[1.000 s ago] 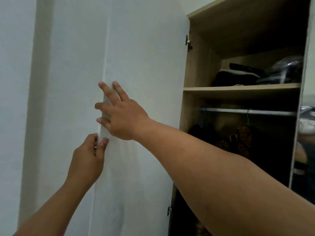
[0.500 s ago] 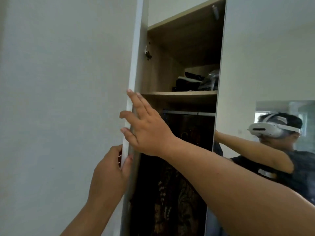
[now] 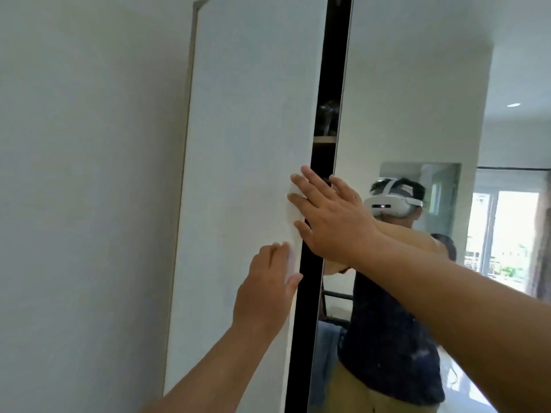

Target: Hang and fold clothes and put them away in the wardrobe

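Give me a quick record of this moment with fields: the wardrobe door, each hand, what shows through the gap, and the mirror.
door: white wardrobe door, nearly shut, a narrow dark gap left beside the mirrored door
left hand: flat on the white door near its free edge, fingers straight
right hand: fingers spread, pressing at the door's edge across the gap
inside: only a shelf edge and something shiny above it show
mirror: reflects the person wearing a white headset
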